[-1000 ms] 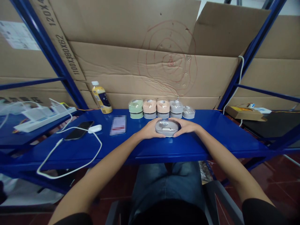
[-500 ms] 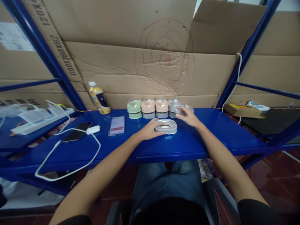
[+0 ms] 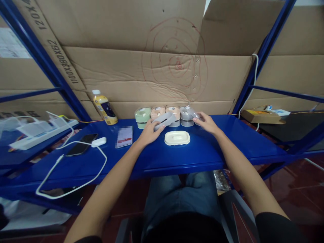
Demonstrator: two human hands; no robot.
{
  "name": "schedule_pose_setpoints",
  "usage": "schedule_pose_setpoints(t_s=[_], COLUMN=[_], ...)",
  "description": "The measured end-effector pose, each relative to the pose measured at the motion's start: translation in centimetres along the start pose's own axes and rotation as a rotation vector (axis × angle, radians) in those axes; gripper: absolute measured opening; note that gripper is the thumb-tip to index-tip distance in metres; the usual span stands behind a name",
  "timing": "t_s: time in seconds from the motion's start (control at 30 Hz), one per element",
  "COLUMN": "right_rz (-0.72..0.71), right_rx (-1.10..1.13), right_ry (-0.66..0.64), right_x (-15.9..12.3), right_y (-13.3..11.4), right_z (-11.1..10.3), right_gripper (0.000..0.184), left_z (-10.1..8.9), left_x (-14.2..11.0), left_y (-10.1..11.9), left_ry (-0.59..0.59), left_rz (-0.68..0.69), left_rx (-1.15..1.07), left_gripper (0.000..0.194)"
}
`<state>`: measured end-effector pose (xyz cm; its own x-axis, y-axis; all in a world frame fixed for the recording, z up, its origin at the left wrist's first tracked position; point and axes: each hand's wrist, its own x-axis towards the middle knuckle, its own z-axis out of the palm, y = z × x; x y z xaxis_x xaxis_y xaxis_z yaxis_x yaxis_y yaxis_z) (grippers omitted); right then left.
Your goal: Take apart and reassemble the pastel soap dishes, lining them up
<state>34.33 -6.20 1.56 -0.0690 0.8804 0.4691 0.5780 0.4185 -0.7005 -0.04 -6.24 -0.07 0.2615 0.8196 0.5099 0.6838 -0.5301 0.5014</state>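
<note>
Two hands are busy: our left hand (image 3: 149,132) holds the grey lid (image 3: 164,120) tilted above the cream tray (image 3: 177,138) lying near us, and our right hand (image 3: 206,122) pinches a clear container (image 3: 198,117), so either could slip and knock the far row of boxes (image 3: 164,116).

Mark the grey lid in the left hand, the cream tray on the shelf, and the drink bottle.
grey lid (image 3: 164,120), head view, middle of its raised body
cream tray (image 3: 177,138), head view, centre of its top
drink bottle (image 3: 104,107), head view, label
</note>
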Motion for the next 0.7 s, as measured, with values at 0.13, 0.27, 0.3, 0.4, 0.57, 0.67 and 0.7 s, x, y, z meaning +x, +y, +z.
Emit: schedule_pose_setpoints(t_s=[0.13, 0.27, 0.3, 0.4, 0.57, 0.67, 0.7], right_rz=[-0.009, -0.111, -0.159, -0.306, -0.417, -0.433, -0.433], right_rx=[-0.004, -0.002, 0.000, 0.000, -0.093, -0.145, -0.163], right_ry=[-0.018, -0.065, -0.089, -0.198, -0.374, -0.412, -0.414], right_x=[-0.1, -0.4, -0.5, -0.9, -1.4, -1.6, -1.7], right_y=[0.0, -0.6, -0.8, -1.6, -2.6, -2.6, -2.6], right_z=[0.1, 0.7, 1.1, 2.3, 4.4, 5.2, 5.4], right_gripper=[0.071, 0.075, 0.077, 0.082, 0.092, 0.097, 0.098], left_z=[0.2, 1.8, 2.3, 3.5, 4.9, 5.3, 5.4], left_x=[-0.5, -1.3, -1.4, -1.6, -1.5, -1.5, -1.5], left_y=[0.6, 1.7, 1.9, 2.2, 1.6, 1.4, 1.4], left_ry=[-0.099, -0.222, -0.239, -0.253, -0.237, -0.254, -0.258], left_rz=[0.059, 0.202, 0.222, 0.229, 0.079, 0.068, 0.073], left_rx=[0.003, -0.084, -0.108, -0.168, -0.234, -0.274, -0.285], left_gripper=[0.043, 0.044, 0.048, 0.076, 0.128, 0.137, 0.137])
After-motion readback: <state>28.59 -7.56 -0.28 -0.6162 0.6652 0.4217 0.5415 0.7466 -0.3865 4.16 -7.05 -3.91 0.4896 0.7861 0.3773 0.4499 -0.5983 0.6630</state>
